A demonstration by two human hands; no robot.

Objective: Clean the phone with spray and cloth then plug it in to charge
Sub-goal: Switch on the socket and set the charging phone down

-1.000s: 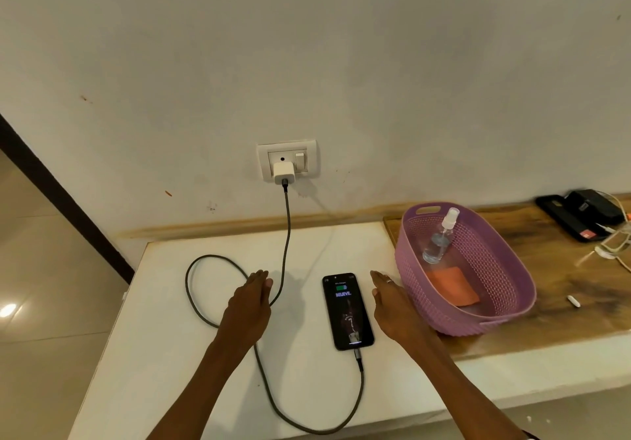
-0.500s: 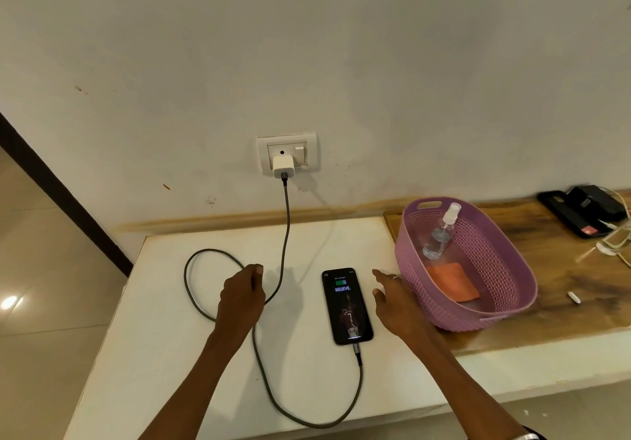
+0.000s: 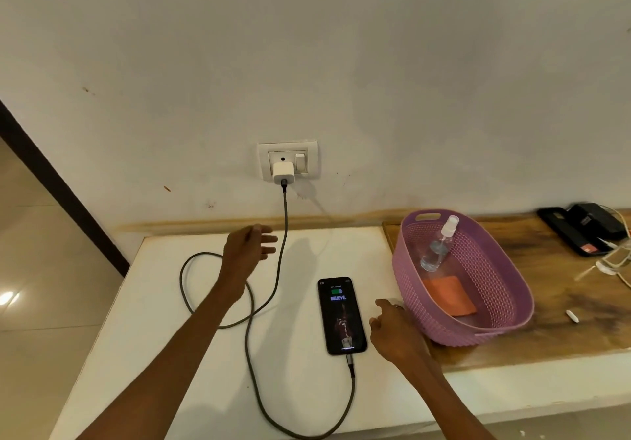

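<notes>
The black phone [image 3: 341, 315] lies face up on the white counter [image 3: 160, 354], its screen lit with a green battery icon. A grey cable [image 3: 283, 231] runs from its lower end in a loop up to the white charger [image 3: 283, 173] in the wall socket [image 3: 288, 161]. My left hand [image 3: 247, 250] hovers above the counter beside the hanging cable, fingers apart, holding nothing. My right hand [image 3: 392, 332] rests just right of the phone, fingers loosely spread, against the purple basket [image 3: 413, 289]. Inside the basket lie the clear spray bottle [image 3: 438, 245] and the orange cloth [image 3: 447, 296].
The basket stands on a wooden board [image 3: 553, 303] to the right. Black cases [image 3: 584, 233] and white cords [image 3: 611, 263] lie at the far right, with a small white piece [image 3: 572, 315] nearer. The counter's left edge drops to a tiled floor [image 3: 41, 303].
My left hand has lifted off the counter and moved up toward the wall beside the cable. My right hand has stayed next to the phone. The phone has not moved.
</notes>
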